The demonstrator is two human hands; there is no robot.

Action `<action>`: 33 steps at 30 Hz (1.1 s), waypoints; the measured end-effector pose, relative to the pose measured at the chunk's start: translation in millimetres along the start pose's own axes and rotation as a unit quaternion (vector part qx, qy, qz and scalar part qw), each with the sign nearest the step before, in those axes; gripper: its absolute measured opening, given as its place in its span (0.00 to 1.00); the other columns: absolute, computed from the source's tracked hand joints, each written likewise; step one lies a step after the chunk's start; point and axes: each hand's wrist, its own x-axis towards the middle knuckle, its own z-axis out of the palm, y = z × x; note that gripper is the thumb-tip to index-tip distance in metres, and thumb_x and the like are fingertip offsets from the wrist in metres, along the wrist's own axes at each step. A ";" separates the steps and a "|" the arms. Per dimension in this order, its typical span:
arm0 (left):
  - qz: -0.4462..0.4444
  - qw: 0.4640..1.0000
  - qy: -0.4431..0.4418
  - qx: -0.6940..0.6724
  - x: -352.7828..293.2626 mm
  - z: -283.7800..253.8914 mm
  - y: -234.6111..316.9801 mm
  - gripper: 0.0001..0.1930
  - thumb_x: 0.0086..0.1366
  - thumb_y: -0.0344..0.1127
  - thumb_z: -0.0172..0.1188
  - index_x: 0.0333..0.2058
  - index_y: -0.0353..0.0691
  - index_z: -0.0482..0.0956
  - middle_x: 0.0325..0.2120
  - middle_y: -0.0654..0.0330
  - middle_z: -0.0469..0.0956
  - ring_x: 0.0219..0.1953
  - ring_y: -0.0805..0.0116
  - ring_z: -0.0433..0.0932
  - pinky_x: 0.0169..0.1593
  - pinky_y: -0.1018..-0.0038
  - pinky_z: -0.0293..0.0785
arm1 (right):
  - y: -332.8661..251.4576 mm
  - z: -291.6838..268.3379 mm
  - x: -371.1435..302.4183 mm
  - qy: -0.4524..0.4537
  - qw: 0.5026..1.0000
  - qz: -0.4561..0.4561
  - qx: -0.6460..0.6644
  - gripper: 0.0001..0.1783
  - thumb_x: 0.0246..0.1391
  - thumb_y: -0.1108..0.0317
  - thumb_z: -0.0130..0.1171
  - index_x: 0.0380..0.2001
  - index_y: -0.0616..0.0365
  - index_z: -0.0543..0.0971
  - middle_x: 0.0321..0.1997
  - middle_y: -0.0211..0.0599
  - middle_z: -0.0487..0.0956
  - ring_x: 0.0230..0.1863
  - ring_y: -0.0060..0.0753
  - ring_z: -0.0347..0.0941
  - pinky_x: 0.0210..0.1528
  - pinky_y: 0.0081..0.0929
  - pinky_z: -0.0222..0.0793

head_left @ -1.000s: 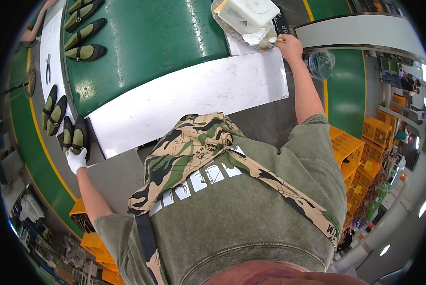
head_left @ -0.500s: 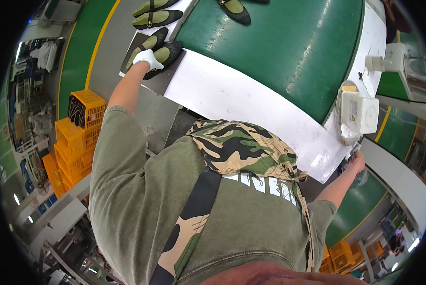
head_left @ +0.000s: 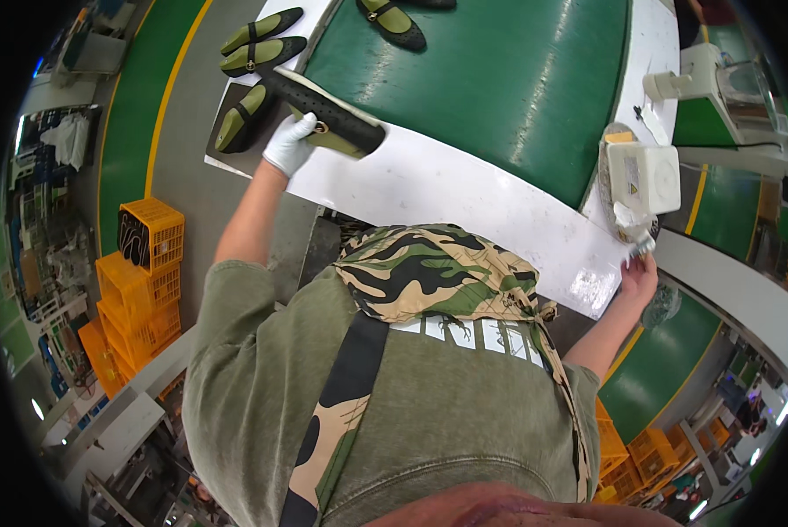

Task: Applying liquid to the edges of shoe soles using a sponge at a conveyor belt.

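Observation:
My left hand (head_left: 288, 147), in a white glove, grips a black flat shoe (head_left: 345, 126) with a strap, a gold buckle and a green insole. It holds the shoe tilted on its side above the white table edge. Beside it a matching shoe (head_left: 243, 119) rests on a dark board. My bare right hand (head_left: 640, 279) is at the table's right corner, fingers closed around a small whitish object (head_left: 644, 246) whose kind I cannot make out.
Another pair of shoes (head_left: 264, 54) lies farther back on the left; more sit on the green belt (head_left: 473, 79). A white box-shaped device (head_left: 644, 178) stands at the right. Orange crates (head_left: 139, 281) are stacked on the floor at left.
My left hand has lifted one shoe off the dark board and brought it rightward, turned on its side. My right hand has shifted slightly up and left, with the small object now showing.

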 end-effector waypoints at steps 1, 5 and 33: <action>0.049 0.998 -0.032 -0.005 3.7 25.8 -9.1 0.30 0.58 0.37 0.69 0.56 0.34 0.69 0.51 0.59 0.75 0.56 0.65 0.72 0.63 0.67 0.63 | 7.6 15.3 -7.7 -0.038 0.999 0.008 0.001 0.08 0.56 0.61 0.63 0.36 0.49 0.79 0.34 0.26 0.79 0.39 0.28 0.73 0.46 0.39 0.66; 0.157 0.980 -0.091 0.085 10.1 110.0 -38.6 0.32 0.51 0.30 0.74 0.55 0.36 0.70 0.54 0.58 0.74 0.54 0.66 0.73 0.59 0.67 0.68 | 37.3 107.1 -39.9 -0.203 0.979 -0.012 -0.016 0.06 0.56 0.65 0.62 0.36 0.48 0.78 0.33 0.26 0.78 0.37 0.27 0.74 0.44 0.41 0.71; 0.345 0.773 -0.064 0.528 -77.6 238.3 -62.4 0.30 0.55 0.33 0.69 0.56 0.36 0.71 0.51 0.55 0.76 0.53 0.63 0.76 0.59 0.69 0.71 | 40.7 299.0 -259.2 -0.588 0.804 -0.072 -0.051 0.13 0.43 0.79 0.68 0.32 0.63 0.76 0.32 0.34 0.78 0.33 0.22 0.74 0.39 0.22 0.70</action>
